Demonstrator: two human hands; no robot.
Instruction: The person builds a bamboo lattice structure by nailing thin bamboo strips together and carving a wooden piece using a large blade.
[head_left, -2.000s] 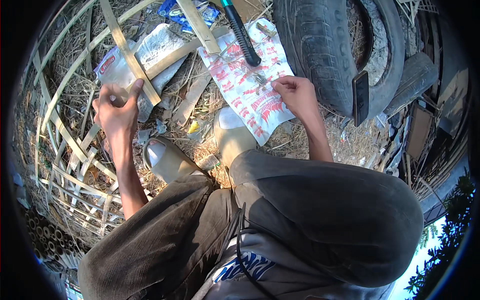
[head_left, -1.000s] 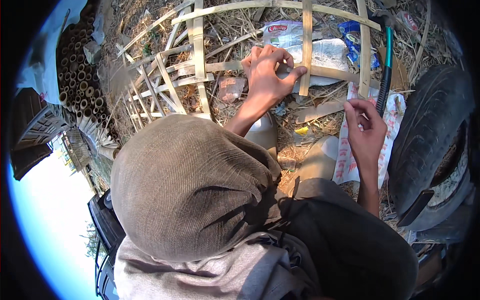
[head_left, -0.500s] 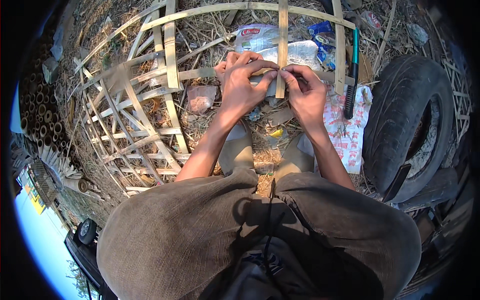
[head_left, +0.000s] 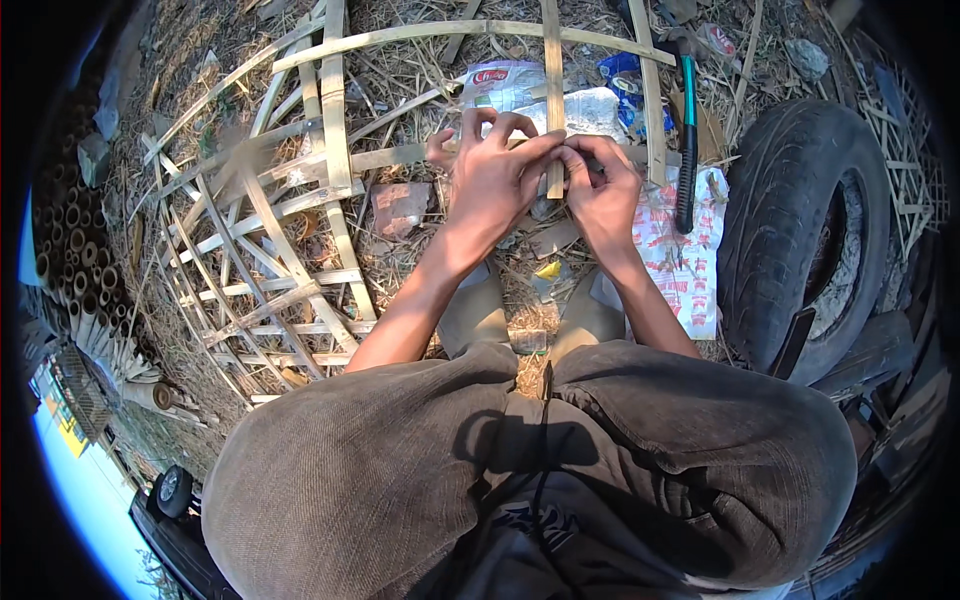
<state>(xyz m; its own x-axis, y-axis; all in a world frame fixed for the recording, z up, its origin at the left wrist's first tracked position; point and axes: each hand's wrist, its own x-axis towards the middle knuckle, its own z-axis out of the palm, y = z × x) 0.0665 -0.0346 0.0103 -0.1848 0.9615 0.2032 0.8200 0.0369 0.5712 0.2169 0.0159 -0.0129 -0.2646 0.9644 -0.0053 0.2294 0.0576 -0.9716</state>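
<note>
Head view, and both hands meet up at top middle: left hand (head_left: 490, 185) and right hand (head_left: 607, 195) close together at an upright bamboo strip (head_left: 553, 75). Thumbs and forefingers drawn in narrow, the left forefinger's tip right at the strip; whether anything is pinched between them, I can't tell. The strip's lower end shows just below the fingertips, and behind it a crosswise strip (head_left: 390, 157) runs out left of the fingers.

All this is outdoors, on sunlit ground (head_left: 530, 378) — dry straw, splinters, scraps. Just beyond the fingers, a pale stone slab (head_left: 590, 110), with a pale packet (head_left: 500, 88) and a blue packet (head_left: 622, 85) near it. Left of the fingers, a reddish brick piece (head_left: 402, 210), then open bamboo lattice (head_left: 345, 225) spreading wide; far left, stacked bamboo tubes (head_left: 85, 260).

Right of the fingers now: a teal-and-black tool handle (head_left: 687, 150), its lower end over a red-printed white sheet (head_left: 700, 285). Farther right, a worn tyre (head_left: 770, 230) — big, dusty. Below the fingers, sandals (head_left: 475, 312) and brown trousers (head_left: 350, 440); at the lower-left rim, a vehicle wheel (head_left: 173, 490) and blue sky (head_left: 80, 500).
</note>
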